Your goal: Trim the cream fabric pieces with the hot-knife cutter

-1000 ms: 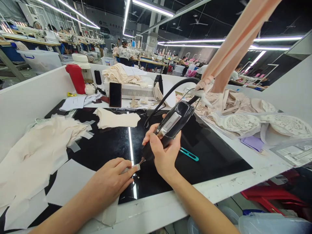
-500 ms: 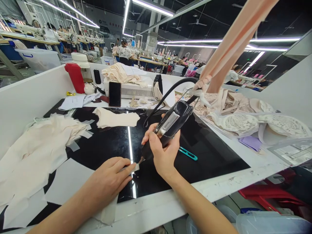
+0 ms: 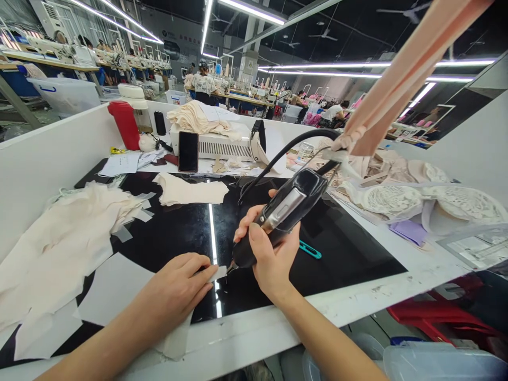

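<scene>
My right hand (image 3: pixel 273 254) is wrapped round a black corded hand tool (image 3: pixel 283 211) with a silver panel on top and a narrow metal tip pointing down-left. A twisted pink fabric strip (image 3: pixel 389 84) is tied at the tool's rear and runs up out of view. Fingers together, my left hand (image 3: pixel 184 286) presses a pale strip of material (image 3: pixel 220 273) onto the black work surface (image 3: pixel 337 254). The strip's short end sticks out past the fingertips, close to the tool's tip. Beneath my left wrist, more pale material hangs over the front edge.
Cream fabric pieces (image 3: pixel 59 248) pile up at left beside white sheets (image 3: pixel 113 288). A folded cream stack (image 3: pixel 190 190), a phone (image 3: pixel 188 152) and a red container (image 3: pixel 124 124) stand farther back. A teal cutter (image 3: pixel 310 250) lies behind my right hand. Lace cups (image 3: pixel 391 198) are heaped at right.
The tool and my right hand have shifted slightly right, drawing the tip back to the strip's outer end. My left hand stays nearly in place, with more of the strip's end showing.
</scene>
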A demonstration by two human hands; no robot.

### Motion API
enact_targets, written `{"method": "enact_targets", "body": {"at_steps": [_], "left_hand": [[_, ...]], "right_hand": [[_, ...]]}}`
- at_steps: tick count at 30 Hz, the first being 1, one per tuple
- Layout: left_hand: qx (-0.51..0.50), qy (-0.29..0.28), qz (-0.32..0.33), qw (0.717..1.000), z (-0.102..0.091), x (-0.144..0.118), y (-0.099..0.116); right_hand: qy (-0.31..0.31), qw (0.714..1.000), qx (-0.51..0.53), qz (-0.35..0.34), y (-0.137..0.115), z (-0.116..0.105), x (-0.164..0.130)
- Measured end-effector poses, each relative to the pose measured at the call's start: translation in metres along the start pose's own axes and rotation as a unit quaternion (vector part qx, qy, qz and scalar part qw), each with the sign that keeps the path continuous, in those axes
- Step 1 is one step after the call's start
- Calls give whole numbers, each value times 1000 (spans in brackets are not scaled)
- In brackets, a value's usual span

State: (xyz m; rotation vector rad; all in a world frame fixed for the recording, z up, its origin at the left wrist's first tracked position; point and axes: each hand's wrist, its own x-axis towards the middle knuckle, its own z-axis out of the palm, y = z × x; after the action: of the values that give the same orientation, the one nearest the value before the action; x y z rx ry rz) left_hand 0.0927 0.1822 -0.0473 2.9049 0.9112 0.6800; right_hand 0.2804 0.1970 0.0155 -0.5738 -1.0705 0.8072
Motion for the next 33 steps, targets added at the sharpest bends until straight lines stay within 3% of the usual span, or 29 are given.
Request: {"method": "enact_targets", "body": {"at_steps": [33], "left_hand": [[24, 47, 15, 999, -7, -10, 8]], "right_hand": [[20, 999, -37, -23, 7, 0, 4]]}}
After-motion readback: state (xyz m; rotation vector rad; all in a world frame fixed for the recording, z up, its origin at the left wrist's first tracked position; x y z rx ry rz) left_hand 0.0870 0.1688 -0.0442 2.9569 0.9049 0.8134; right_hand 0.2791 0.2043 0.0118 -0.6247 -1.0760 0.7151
